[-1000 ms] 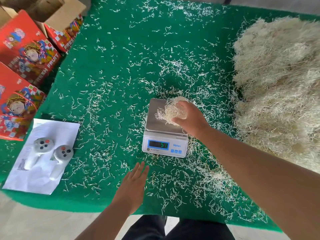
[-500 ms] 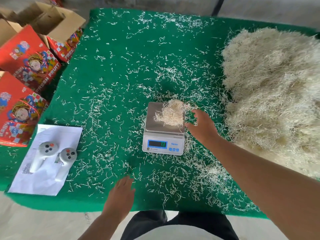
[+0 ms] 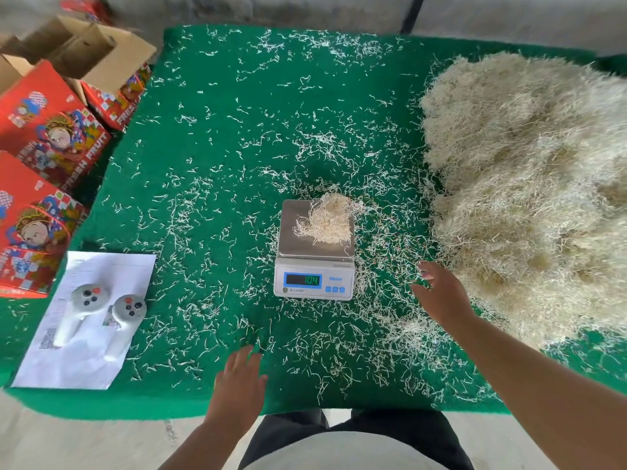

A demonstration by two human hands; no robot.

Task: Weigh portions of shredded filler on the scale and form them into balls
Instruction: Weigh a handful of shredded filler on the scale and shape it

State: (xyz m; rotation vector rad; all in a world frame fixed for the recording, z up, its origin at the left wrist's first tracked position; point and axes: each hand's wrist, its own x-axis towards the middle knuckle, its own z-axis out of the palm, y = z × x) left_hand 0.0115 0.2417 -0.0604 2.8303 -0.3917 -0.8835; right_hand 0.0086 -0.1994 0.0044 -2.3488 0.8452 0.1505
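A small white digital scale [image 3: 314, 281] with a steel pan stands in the middle of the green mat [image 3: 217, 137]. A loose clump of pale shredded filler [image 3: 327, 220] lies on the pan's right side, and the display is lit. The big heap of filler [image 3: 529, 184] covers the mat's right side. My right hand [image 3: 441, 296] hovers to the right of the scale, near the heap's edge, fingers relaxed and holding nothing. My left hand [image 3: 239, 385] rests flat and open near the mat's front edge.
Two grey controllers [image 3: 101, 303] lie on a white paper sheet [image 3: 84, 351] at the front left. Red printed fruit boxes [image 3: 44, 137] and an open cardboard box [image 3: 88, 49] stand off the mat's left side. Loose filler strands litter the mat.
My right hand let go of the filler clump on the scale pan and drew back to the right, toward the heap. My left hand slid back toward the front edge.
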